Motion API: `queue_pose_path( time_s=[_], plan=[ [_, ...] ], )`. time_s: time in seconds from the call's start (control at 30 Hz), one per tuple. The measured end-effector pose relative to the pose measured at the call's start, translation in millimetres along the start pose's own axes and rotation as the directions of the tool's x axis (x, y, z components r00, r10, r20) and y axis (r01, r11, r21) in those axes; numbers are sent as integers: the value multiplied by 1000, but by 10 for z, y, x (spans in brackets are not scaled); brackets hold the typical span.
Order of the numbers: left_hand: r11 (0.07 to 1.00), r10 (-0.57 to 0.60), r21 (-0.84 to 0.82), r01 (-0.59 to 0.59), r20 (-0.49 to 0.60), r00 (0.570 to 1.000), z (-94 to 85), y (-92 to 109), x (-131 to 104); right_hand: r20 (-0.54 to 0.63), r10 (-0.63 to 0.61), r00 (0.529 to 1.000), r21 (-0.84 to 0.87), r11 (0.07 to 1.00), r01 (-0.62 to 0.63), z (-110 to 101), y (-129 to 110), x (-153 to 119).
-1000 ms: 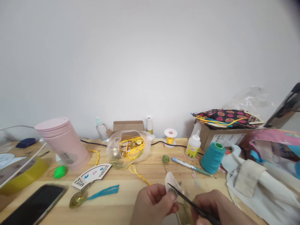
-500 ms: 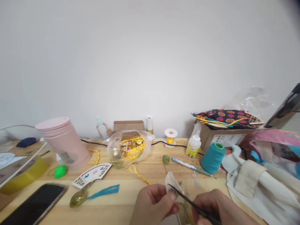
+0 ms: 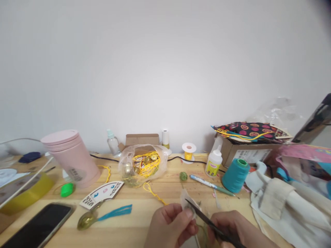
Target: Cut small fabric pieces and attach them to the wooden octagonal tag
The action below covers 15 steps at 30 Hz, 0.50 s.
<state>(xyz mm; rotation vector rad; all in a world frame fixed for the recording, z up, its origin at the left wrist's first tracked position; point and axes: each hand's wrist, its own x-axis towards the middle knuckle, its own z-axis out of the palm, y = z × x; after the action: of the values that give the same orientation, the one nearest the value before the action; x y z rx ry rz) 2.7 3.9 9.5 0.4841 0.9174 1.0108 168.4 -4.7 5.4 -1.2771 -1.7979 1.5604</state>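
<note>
At the bottom centre my left hand [image 3: 172, 225] pinches a small piece of white fabric [image 3: 185, 199] between thumb and fingers. My right hand [image 3: 234, 227] is closed on dark scissors [image 3: 207, 220], whose blades lie against the fabric beside my left thumb. Their handles are mostly hidden by my fingers. A green thread runs from a small green ball [image 3: 183, 176] down towards the fabric. Behind my hands lie a blue and green pen [image 3: 204, 181] and a yellow knotted cord [image 3: 155, 195].
A pink tumbler [image 3: 73, 158], phone [image 3: 38, 225], fan-shaped piece [image 3: 102, 194] and blue tassel [image 3: 116, 212] are on the left. Behind are a plastic bag [image 3: 142, 165] and yellow spool [image 3: 188, 151]. Right: glue bottle [image 3: 214, 163], teal thread cone [image 3: 235, 175], cardboard box [image 3: 248, 154], white cloth [image 3: 300, 213].
My right hand and the scissors have shifted slightly left against the fabric. My left hand has barely moved and still pinches it.
</note>
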Motion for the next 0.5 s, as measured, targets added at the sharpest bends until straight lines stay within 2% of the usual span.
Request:
queue_pose_path(
  time_s=[0.27,0.4,0.5],
  plan=[
    [999,1,-45,-1,-12,1000,10,18,-10,51,-16,999,-43,999,19,-24,174,85],
    [1000,11,-2,-11,-4,1000,1,20,-11,49,-39,998,3,999,39,-9,157,79],
    [997,32,67,-31,-7,999,-2,11,-4,7,-12,1000,-7,1000,12,26,126,58]
  ],
)
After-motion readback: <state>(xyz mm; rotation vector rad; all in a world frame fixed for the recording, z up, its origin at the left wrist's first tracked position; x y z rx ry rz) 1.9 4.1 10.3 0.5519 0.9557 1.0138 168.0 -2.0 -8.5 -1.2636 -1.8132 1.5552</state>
